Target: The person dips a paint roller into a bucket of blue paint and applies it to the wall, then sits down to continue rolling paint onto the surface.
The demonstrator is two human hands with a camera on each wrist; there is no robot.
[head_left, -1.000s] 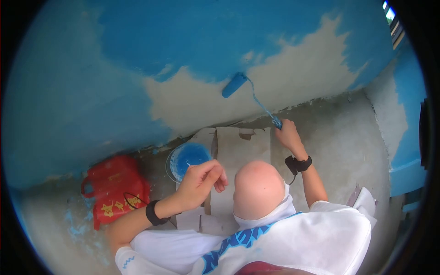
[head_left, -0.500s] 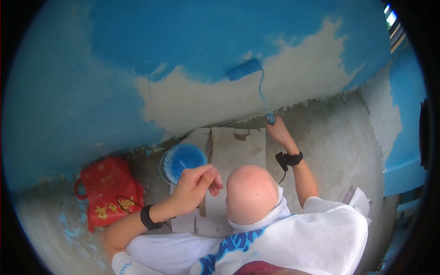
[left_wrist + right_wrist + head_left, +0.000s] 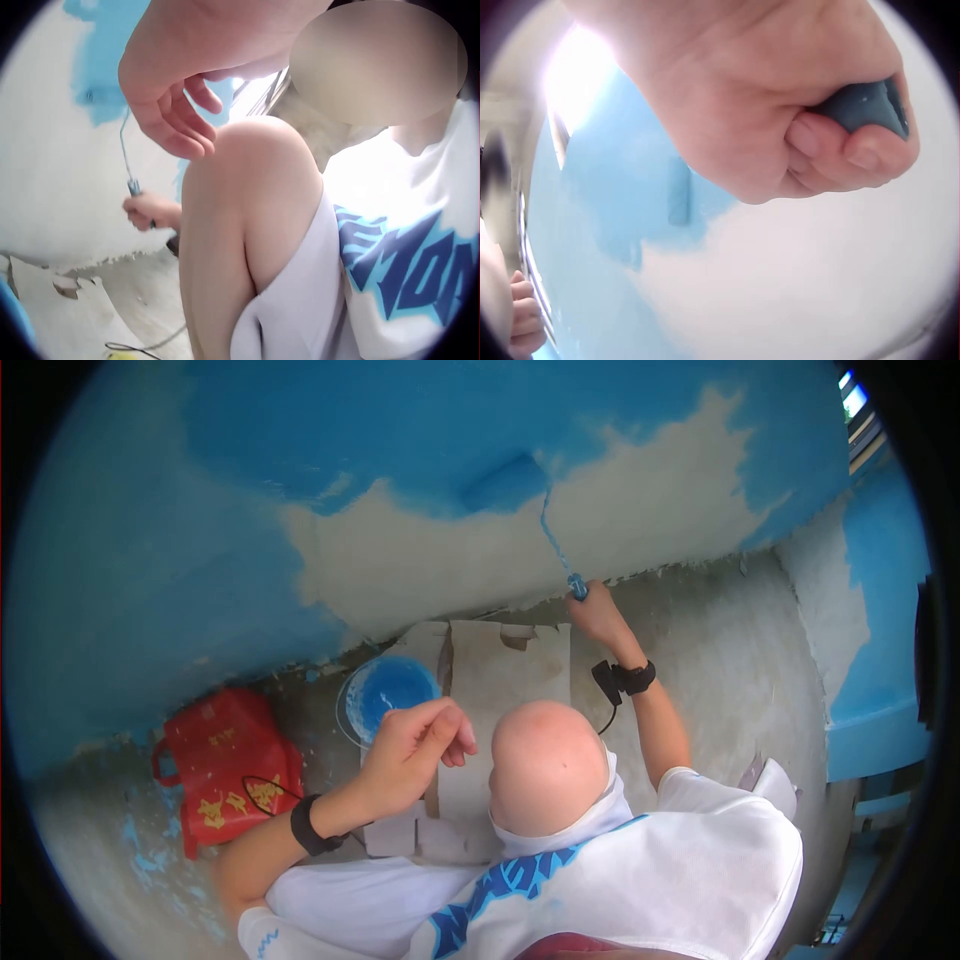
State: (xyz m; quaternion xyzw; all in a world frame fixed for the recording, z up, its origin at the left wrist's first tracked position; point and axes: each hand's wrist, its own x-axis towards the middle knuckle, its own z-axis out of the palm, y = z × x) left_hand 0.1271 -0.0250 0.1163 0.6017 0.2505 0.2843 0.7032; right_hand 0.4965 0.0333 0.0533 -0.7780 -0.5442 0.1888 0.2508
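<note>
My right hand (image 3: pixel 602 612) grips the handle of a paint roller (image 3: pixel 503 484), fingers wrapped round it in the right wrist view. The blue roller head lies along the lower edge of the blue paint on the wall (image 3: pixel 440 560), bordering a bare whitish patch. A thin, paint-streaked frame joins head and handle. My left hand (image 3: pixel 415 752) hangs with loosely bent fingers, holding nothing, beside my raised knee (image 3: pixel 550 770). Just beyond it stands a bucket (image 3: pixel 346 712) of blue paint, partly overlapped by this hand in the head view.
Left of the bucket lies a red bag-like item (image 3: pixel 215 740) with yellow lettering and a handle. Torn cardboard (image 3: pixel 510 660) covers the floor between bucket and right arm. Paint splashes mark the floor (image 3: pixel 740 650) at left. Wrist-camera cables trail from both wrists.
The roller head has turned from a steep slant to a flatter one and shifted slightly along the paint's edge. My right hand moved a little up and left in view; the left stays loosely bent.
</note>
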